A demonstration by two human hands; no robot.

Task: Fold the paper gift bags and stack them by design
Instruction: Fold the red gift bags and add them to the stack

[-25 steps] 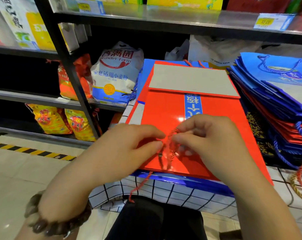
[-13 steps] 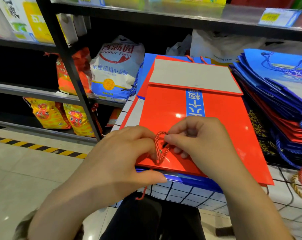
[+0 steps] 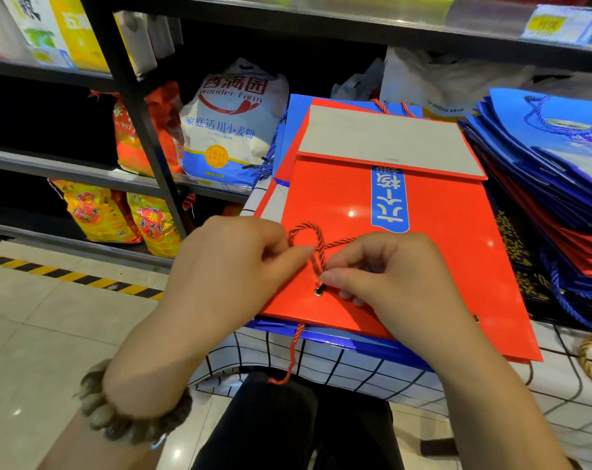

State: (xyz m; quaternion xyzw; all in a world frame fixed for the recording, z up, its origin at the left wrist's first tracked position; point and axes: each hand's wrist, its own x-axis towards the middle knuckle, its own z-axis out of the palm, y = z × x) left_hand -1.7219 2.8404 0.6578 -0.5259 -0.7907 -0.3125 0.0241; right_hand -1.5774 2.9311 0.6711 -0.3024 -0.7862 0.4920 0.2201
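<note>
At centre frame, on the checked cloth [image 3: 321,364], the red gift bag [image 3: 440,266] lies flat, its grey base flap [image 3: 382,140] folded over at the far end and a blue label strip [image 3: 389,201] running down its middle. It sits on top of flattened blue bags [image 3: 338,337] whose edges show along the near side. My left hand [image 3: 233,262] has its fingers curled, thumb and forefinger pinching the loop of the red cord handle [image 3: 308,232]. My right hand [image 3: 389,276] is curled too, thumb and index tips nipping the same cord just above the metal eyelet [image 3: 318,292] near the bag's near edge. A loose cord end [image 3: 291,354] hangs down below that edge over the cloth. Right of frame: a slanted stack of blue and red bags [image 3: 542,147], just beside the red one. Upper middle: a white flour bag [image 3: 230,120] on the shelf. Lower left: bead bracelet [image 3: 118,412] on my left wrist. Left middle: yellow-black floor tape [image 3: 67,276].
</note>
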